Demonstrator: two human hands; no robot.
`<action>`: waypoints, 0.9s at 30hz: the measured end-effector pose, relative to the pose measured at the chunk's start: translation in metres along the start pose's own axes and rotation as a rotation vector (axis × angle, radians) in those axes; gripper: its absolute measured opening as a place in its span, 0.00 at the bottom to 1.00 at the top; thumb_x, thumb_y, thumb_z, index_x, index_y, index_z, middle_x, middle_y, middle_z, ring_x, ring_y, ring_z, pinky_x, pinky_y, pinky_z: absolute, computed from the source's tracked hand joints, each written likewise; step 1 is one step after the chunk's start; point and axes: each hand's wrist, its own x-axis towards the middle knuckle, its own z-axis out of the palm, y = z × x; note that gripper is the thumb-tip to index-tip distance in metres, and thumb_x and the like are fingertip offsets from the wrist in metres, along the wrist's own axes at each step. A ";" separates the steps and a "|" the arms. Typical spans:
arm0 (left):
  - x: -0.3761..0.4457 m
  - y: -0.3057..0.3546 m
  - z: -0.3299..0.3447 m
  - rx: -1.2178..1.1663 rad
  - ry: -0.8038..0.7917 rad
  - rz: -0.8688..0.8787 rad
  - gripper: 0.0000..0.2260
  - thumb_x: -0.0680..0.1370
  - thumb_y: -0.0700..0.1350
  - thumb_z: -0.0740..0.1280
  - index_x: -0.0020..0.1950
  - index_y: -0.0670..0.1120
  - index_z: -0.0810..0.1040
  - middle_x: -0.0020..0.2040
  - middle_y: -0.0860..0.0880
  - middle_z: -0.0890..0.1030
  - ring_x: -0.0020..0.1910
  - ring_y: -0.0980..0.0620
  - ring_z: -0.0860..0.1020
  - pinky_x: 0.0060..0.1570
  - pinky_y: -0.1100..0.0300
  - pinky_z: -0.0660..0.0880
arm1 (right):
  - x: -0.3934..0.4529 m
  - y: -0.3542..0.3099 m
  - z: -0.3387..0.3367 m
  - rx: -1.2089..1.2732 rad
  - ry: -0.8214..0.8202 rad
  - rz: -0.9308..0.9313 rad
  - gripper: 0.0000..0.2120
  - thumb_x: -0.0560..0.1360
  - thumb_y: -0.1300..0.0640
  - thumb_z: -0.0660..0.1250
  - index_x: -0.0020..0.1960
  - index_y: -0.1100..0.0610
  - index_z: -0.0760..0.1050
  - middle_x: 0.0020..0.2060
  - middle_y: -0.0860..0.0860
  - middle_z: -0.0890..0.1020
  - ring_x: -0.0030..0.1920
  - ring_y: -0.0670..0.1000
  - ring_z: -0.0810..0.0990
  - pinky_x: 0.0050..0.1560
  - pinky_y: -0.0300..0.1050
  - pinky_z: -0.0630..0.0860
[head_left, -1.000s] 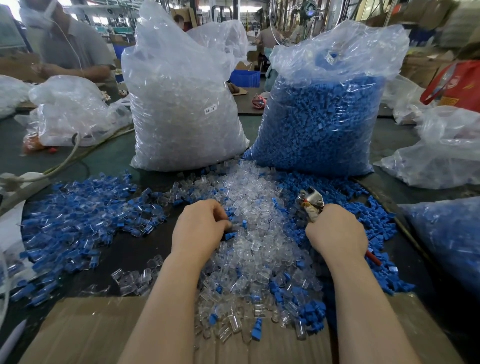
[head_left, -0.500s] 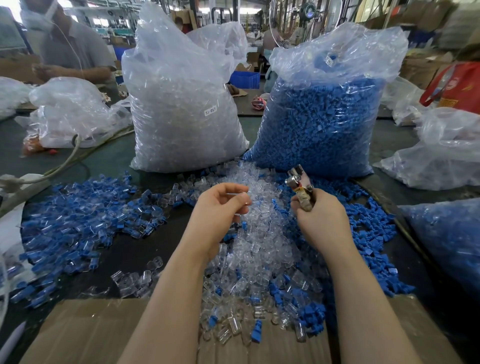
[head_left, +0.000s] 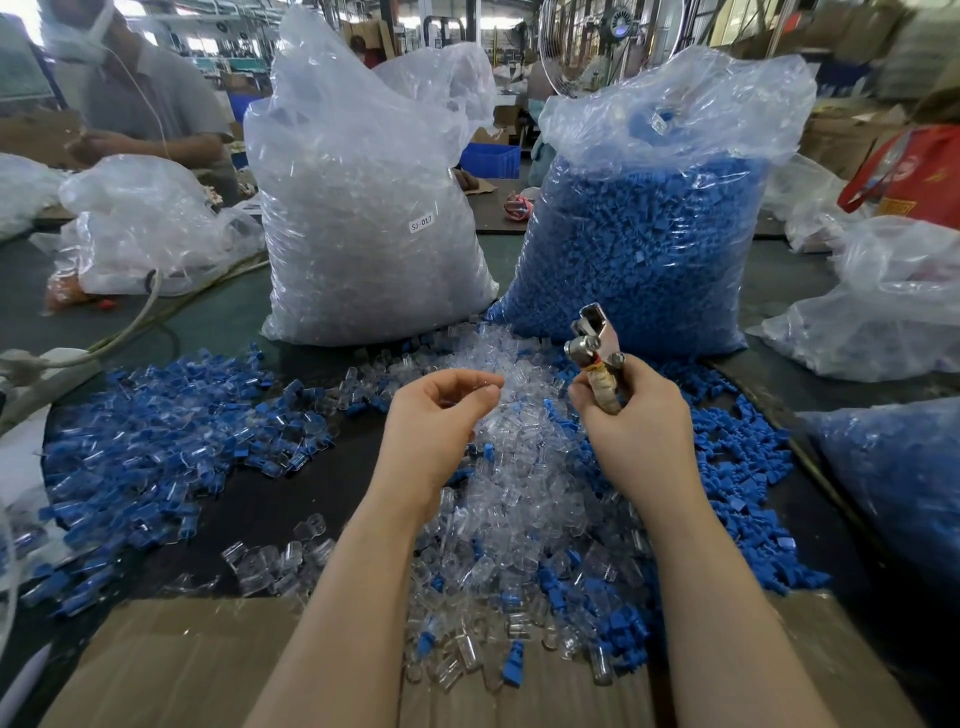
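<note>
Head view: right hand (head_left: 640, 423) grips the wrapped handle of a metal tool (head_left: 594, 340), head upward, above the middle of the table (head_left: 223, 322). Left hand (head_left: 435, 422), just beside it, pinches a small clear cap (head_left: 487, 387) between thumb and fingertips. Below both lies a heap of clear caps (head_left: 519, 493), flanked by blue caps (head_left: 156, 415). Behind it, a clear-cap bag (head_left: 363, 208) and a blue-cap bag (head_left: 639, 249) stand toward the far edge. Cardboard (head_left: 182, 665) covers the near edge.
</note>
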 end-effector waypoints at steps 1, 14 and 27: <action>0.000 0.000 0.000 0.006 0.007 -0.004 0.05 0.76 0.40 0.71 0.45 0.49 0.85 0.30 0.57 0.79 0.26 0.62 0.71 0.28 0.71 0.69 | 0.000 -0.001 0.000 0.023 -0.003 -0.005 0.05 0.76 0.52 0.69 0.42 0.52 0.76 0.35 0.46 0.79 0.38 0.50 0.77 0.41 0.51 0.74; 0.000 0.001 0.003 -0.181 0.077 -0.077 0.02 0.76 0.38 0.72 0.47 0.45 0.82 0.36 0.49 0.83 0.35 0.55 0.81 0.34 0.66 0.77 | -0.003 -0.004 0.002 0.149 -0.033 -0.042 0.04 0.76 0.54 0.70 0.44 0.52 0.77 0.35 0.46 0.80 0.38 0.48 0.78 0.44 0.53 0.78; -0.009 0.011 0.022 -0.260 0.056 -0.073 0.03 0.72 0.35 0.74 0.42 0.41 0.83 0.37 0.44 0.85 0.39 0.51 0.84 0.39 0.64 0.80 | -0.005 -0.010 0.009 0.322 -0.070 -0.120 0.07 0.76 0.54 0.71 0.41 0.47 0.75 0.35 0.40 0.81 0.36 0.41 0.77 0.38 0.36 0.73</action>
